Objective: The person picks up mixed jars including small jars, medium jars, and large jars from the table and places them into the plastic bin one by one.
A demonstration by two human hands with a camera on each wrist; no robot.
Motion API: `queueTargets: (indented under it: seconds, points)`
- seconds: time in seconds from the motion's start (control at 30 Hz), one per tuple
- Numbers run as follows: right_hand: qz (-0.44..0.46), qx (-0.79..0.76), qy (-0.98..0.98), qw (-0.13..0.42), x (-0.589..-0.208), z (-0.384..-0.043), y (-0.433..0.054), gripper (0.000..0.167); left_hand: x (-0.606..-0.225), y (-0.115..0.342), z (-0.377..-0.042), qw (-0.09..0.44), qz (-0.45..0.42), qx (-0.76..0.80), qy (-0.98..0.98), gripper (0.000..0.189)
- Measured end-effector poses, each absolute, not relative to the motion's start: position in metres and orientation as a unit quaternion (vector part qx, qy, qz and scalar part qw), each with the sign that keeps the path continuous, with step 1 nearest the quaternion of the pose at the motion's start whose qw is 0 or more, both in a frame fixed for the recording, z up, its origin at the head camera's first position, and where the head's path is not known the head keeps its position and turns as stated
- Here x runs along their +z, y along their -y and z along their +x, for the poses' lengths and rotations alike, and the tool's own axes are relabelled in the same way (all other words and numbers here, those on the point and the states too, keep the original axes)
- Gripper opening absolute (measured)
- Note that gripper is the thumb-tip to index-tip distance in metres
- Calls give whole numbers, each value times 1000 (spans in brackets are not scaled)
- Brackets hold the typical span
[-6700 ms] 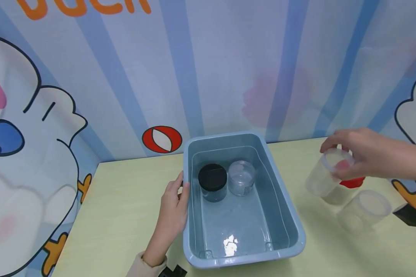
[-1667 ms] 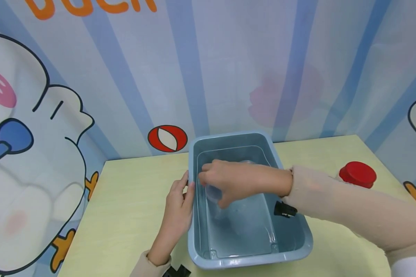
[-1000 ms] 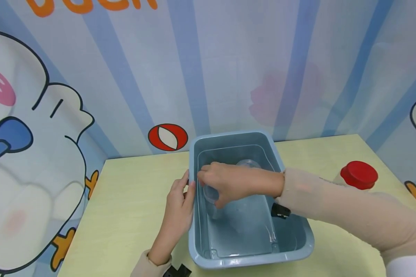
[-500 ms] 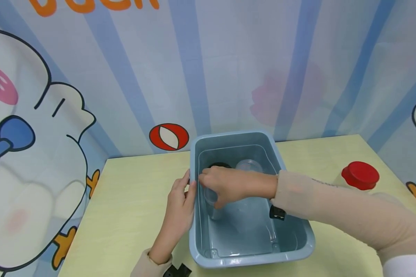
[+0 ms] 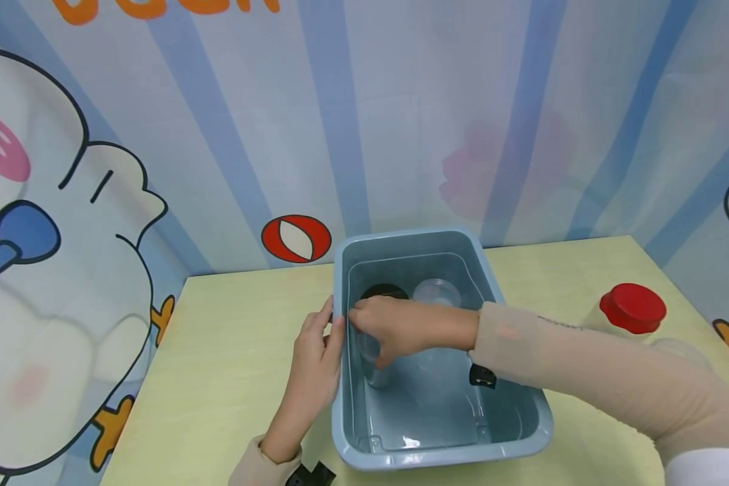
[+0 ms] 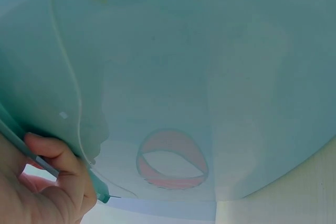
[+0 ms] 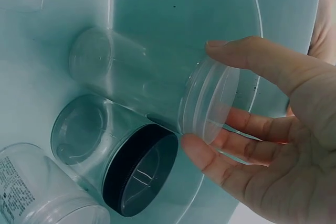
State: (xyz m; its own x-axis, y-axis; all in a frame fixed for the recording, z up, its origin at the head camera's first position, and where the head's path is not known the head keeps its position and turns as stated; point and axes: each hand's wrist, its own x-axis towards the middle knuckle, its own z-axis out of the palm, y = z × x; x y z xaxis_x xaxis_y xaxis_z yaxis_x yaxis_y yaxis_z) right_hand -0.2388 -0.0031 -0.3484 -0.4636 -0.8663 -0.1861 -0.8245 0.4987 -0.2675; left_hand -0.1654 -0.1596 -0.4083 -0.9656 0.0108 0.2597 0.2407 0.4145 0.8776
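My right hand [image 5: 397,327] reaches down into the blue plastic tub [image 5: 443,460] and holds a tall clear plastic jar [image 7: 142,72] near its back left. In the right wrist view, thumb and fingers span the jar's ridged, translucent top end. Beside it stands a clear jar with a black lid [image 7: 139,171], and past that a shorter clear jar [image 7: 37,190] with printed text. My left hand [image 5: 314,354] grips the tub's left rim, thumb and fingers on either side of the edge in the left wrist view.
On the pale table [image 5: 249,337], right of the tub, stands a jar with a red lid [image 5: 633,307]. Another clear container [image 5: 680,349] is partly hidden by the right sleeve. A printed cartoon backdrop [image 5: 401,121] rises behind the table.
The right hand has brought a clear jar from the table's right side into the tub. Lately it shifts only slightly, uncovering more of the black lid. The left hand stays on the rim.
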Motion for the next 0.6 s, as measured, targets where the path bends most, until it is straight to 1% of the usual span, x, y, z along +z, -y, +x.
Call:
queueTargets:
  seconds: [0.13,0.33,0.6]
  points:
    - [-497,-72,-853,143,-352,-240,2,61,-408,159,-166,109,-76,-534,835,47]
    - [-487,-79,-856,150,-357,-242,2,59,-407,158,-166,110,-77,-533,836,47]
    - [-478,-75,-860,162,-360,-244,5,63,-409,159,-166,108,-75,-533,836,48]
